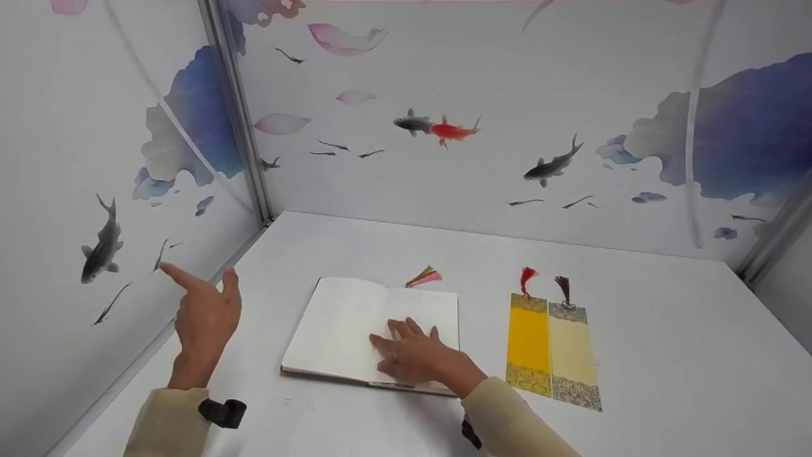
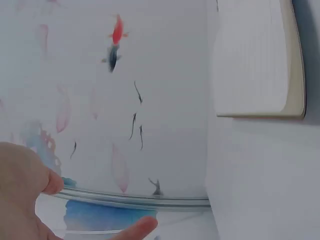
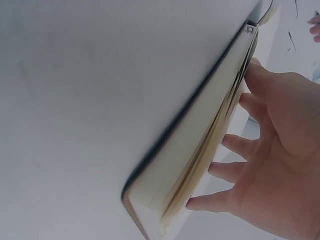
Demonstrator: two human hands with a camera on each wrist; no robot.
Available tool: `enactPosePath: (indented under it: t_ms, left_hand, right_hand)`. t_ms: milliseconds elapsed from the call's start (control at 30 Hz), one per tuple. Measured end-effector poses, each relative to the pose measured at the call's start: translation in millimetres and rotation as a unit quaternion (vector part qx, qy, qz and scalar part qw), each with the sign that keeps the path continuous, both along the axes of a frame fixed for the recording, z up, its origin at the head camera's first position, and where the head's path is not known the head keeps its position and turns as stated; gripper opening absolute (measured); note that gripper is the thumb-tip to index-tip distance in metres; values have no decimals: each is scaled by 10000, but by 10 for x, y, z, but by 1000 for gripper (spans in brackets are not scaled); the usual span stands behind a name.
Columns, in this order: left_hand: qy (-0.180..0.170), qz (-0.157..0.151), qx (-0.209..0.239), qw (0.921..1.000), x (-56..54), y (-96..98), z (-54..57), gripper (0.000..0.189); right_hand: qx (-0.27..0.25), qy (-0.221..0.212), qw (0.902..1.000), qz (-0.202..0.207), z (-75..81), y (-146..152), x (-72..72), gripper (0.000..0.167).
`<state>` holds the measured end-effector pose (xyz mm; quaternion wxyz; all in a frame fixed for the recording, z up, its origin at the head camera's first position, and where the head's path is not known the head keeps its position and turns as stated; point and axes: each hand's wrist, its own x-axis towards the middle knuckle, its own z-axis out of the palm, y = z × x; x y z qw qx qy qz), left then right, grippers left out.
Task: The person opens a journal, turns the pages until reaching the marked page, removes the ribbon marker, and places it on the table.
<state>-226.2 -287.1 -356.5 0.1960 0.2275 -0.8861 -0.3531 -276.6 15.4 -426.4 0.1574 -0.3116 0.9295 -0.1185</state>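
An open notebook [image 1: 346, 317] with blank white pages lies flat on the table. Spread over its right-hand page is my right hand [image 1: 412, 352], fingers fairly straight and touching the paper; the right wrist view shows the fingertips along the page [image 3: 212, 165]. My left hand [image 1: 206, 311] is raised off the table to the left of the notebook, holding nothing, with one finger and the thumb extended and the other fingers hard to see. A pink and olive tassel [image 1: 424, 277] sticks out past the notebook's top edge; whatever it hangs from is hidden.
Right of the notebook lie a yellow bookmark [image 1: 528, 339] with a red tassel and a cream bookmark [image 1: 573, 349] with a dark tassel, side by side. Printed wall panels [image 1: 444, 178] with fish and petals enclose the white table [image 1: 666, 343] at the back and sides.
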Motion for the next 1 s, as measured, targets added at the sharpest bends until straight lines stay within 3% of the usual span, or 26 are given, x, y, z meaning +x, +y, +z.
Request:
enactPosePath:
  t_ms: [133, 233, 333, 433, 500, 667, 1000]
  left_hand:
    - [-116, -449, -222, 9987, -19, 82, -68, 92]
    - [-375, -1267, -441, 9903, -102, 240, -228, 87]
    - [-711, -2371, -675, 9665, -184, 429, -411, 86]
    - [-1049, -3088, -873, 9413, -243, 605, -543, 88]
    - [-1239, -3267, -990, 9317, -270, 698, -594, 89]
    - [-1653, -3388, -1348, 9163, -309, 817, -665, 90]
    - [-1999, -3707, -1623, 8923, -318, 802, -734, 87]
  right_hand:
    - [134, 35, 9999, 21, 4, 0, -7, 54]
    - [22, 30, 10000, -18, -3, 17, -19, 54]
    - [-223, 80, 9997, -99, -11, 46, -40, 56]
    - [-364, 199, 9991, -130, -11, 64, -58, 58]
    - [-382, 237, 9989, -128, -11, 68, -66, 58]
    - [-315, 268, 9991, -86, 5, 81, -74, 58]
    - [-283, 93, 9996, 4, 33, 203, -80, 63]
